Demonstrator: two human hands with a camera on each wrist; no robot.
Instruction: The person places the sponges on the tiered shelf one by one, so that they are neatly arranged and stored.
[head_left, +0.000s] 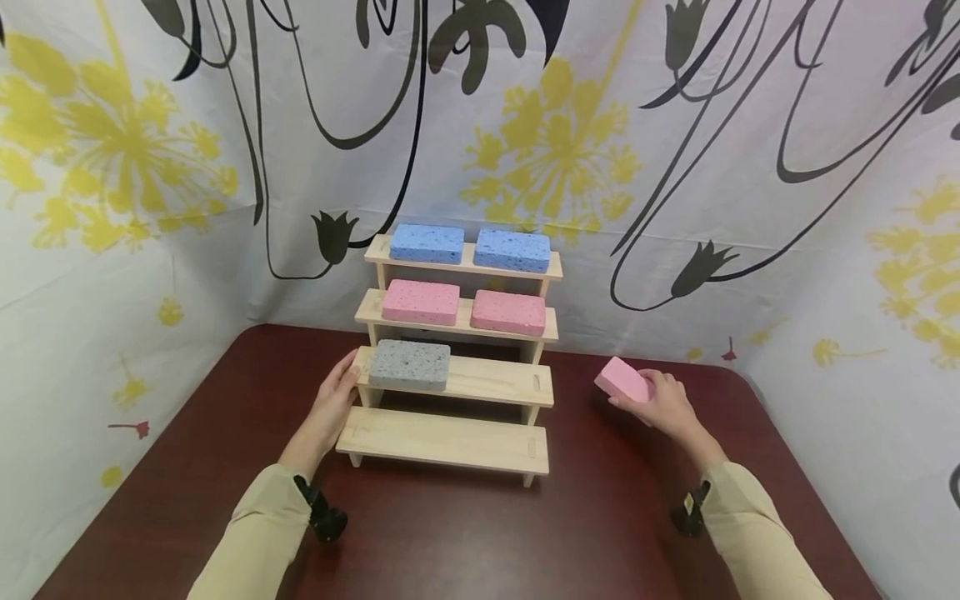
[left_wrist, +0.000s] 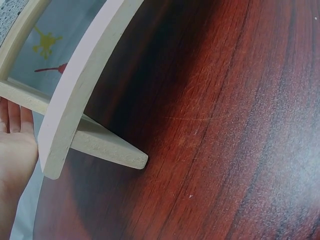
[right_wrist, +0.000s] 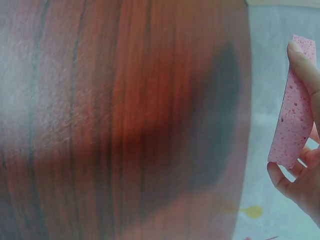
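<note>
A stepped wooden rack [head_left: 442,442] stands on the table, bearing sponges. My left hand [head_left: 333,404] touches the rack's left side at the second step from the bottom; in the left wrist view its straight fingers [left_wrist: 15,117] pass partly behind a wooden rail. On that step lies a grey sponge [head_left: 410,365], at the left end. Right of the rack, my right hand [head_left: 663,404] holds a pink sponge [head_left: 624,380] above the table. In the right wrist view, thumb and fingers grip that pink sponge [right_wrist: 295,112] by its edges.
Two pink sponges [head_left: 421,302] sit on the third step and two blue sponges [head_left: 427,243] on the top one. The dark red-brown table [head_left: 442,542] has a floral-patterned white cloth [head_left: 675,208] behind it and at both sides.
</note>
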